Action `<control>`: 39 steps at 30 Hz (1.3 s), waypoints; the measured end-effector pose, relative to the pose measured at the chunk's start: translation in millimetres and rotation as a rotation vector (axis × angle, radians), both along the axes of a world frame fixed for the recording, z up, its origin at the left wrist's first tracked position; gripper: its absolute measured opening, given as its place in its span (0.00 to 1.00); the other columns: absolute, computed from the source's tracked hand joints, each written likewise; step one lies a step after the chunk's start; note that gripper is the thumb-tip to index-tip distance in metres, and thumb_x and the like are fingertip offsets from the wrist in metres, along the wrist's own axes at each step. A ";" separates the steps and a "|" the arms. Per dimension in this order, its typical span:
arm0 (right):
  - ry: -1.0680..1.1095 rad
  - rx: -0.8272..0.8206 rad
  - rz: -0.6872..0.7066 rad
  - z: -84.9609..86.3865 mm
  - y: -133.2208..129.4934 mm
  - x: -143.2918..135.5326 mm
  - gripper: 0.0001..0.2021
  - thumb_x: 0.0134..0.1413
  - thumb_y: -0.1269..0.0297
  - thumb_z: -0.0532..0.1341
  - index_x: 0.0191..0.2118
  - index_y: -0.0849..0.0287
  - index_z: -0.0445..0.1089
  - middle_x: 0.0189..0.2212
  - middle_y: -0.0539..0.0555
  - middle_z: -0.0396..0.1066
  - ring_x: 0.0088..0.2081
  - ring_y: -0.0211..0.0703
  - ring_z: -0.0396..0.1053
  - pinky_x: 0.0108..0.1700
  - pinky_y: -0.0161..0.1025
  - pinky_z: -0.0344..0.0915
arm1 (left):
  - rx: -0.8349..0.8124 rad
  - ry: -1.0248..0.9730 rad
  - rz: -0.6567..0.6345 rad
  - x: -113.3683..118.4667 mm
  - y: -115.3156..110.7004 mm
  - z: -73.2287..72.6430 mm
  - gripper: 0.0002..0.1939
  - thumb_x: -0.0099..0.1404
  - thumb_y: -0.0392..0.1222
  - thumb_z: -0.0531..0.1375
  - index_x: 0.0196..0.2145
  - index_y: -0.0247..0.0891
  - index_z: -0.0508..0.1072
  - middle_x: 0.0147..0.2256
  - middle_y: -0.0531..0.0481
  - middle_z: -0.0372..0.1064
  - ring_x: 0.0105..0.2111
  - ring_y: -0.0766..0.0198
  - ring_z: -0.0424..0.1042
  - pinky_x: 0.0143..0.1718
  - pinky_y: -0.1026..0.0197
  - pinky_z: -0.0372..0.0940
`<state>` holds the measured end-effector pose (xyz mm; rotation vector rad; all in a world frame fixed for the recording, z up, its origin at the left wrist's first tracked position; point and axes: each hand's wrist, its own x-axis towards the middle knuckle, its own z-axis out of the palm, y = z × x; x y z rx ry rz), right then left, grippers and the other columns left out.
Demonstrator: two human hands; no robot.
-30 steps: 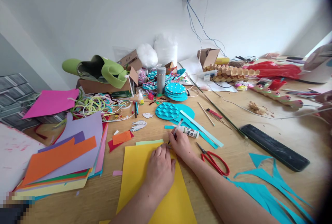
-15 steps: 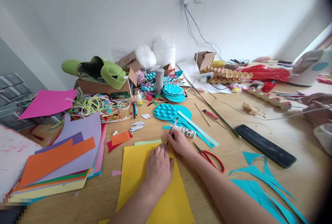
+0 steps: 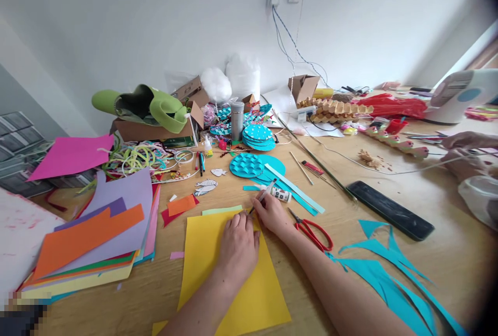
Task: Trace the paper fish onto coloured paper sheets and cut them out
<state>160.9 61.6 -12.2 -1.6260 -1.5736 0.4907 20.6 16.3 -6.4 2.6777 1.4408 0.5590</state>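
A sheet of yellow paper (image 3: 268, 294) lies on the table in front of me. My left hand (image 3: 238, 242) rests on its upper part, fingers stretched forward and close together, thumb to the right; whatever lies under the fingertips is hidden. In my right hand (image 3: 270, 214) a slim pen (image 3: 268, 189) is gripped, tilted, its dark tip by the paper's top right edge, close to my left fingertips. A light green paper strip (image 3: 221, 210) shows behind the yellow sheet. Just beyond my right hand lie a white bottle (image 3: 282, 194) and blue paper strips (image 3: 299, 191).
Red-handled scissors (image 3: 315, 233) and blue paper offcuts (image 3: 373, 274) lie on the right, near a black case (image 3: 390, 210). Coloured papers (image 3: 93, 242) are stacked on the left. Paper fish (image 3: 205, 187) lie ahead. Another person's hand (image 3: 467, 144) is at far right.
The view has shifted slightly. The pen leans more to the right, its tip still beside my left fingertips. My left hand stays on the yellow paper.
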 end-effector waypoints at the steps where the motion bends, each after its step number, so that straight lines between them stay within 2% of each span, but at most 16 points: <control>1: 0.001 0.009 -0.010 -0.6 0.2 0.1 0.11 0.55 0.58 0.52 0.25 0.56 0.59 0.19 0.50 0.65 0.22 0.41 0.63 0.25 0.36 0.57 | 0.001 0.001 -0.001 -0.1 0.3 0.2 0.15 0.66 0.36 0.53 0.49 0.31 0.67 0.46 0.40 0.66 0.46 0.53 0.63 0.47 0.49 0.62; 18: -0.029 0.094 -0.142 -8.9 1.0 0.8 0.11 0.55 0.59 0.51 0.24 0.56 0.59 0.21 0.52 0.67 0.23 0.42 0.64 0.27 0.37 0.57 | 0.017 0.032 -0.013 0.5 2.5 0.9 0.14 0.66 0.37 0.53 0.48 0.32 0.68 0.45 0.40 0.66 0.44 0.53 0.64 0.45 0.49 0.63; 39: -0.020 0.081 -0.211 -5.4 -1.7 -1.6 0.11 0.54 0.59 0.51 0.23 0.54 0.55 0.19 0.52 0.66 0.22 0.41 0.63 0.26 0.36 0.55 | -0.008 0.058 -0.016 -0.2 2.1 0.7 0.15 0.67 0.38 0.51 0.49 0.30 0.68 0.46 0.40 0.66 0.45 0.53 0.63 0.47 0.50 0.62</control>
